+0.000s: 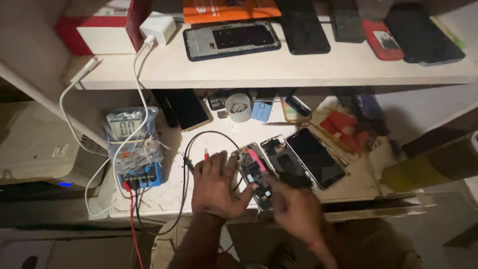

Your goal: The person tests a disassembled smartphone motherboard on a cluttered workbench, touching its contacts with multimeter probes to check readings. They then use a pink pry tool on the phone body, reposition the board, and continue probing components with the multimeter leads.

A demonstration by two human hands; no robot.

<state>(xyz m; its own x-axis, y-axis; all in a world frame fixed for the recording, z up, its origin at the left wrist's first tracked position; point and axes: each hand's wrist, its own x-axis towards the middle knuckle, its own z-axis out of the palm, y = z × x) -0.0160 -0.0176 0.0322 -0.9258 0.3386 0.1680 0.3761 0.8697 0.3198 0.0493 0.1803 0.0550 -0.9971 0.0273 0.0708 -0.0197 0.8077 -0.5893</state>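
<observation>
The opened phone (pixel 255 175) lies on the bench, long axis running away from the person. The left hand (pixel 215 187), fingers spread flat, steadies its left edge; the blurred right hand (pixel 294 206) holds pink tweezers (pixel 257 160) over it.

A pale, scuffed wooden workbench (pixel 169 192) fills the middle of the frame. On it lie an opened phone with bare circuitry (pixel 254 175), a black phone back panel (pixel 285 162), a dark glass phone screen (pixel 314 157), a blue multimeter wrapped in clear plastic (pixel 134 147) at left, and a white tape roll (pixel 238 107) farther back.

A pale upper shelf (pixel 298 69) across the top carries a white charger block (pixel 158 27), a dark-framed phone housing (pixel 231 40) and a red phone (pixel 382 40).
</observation>
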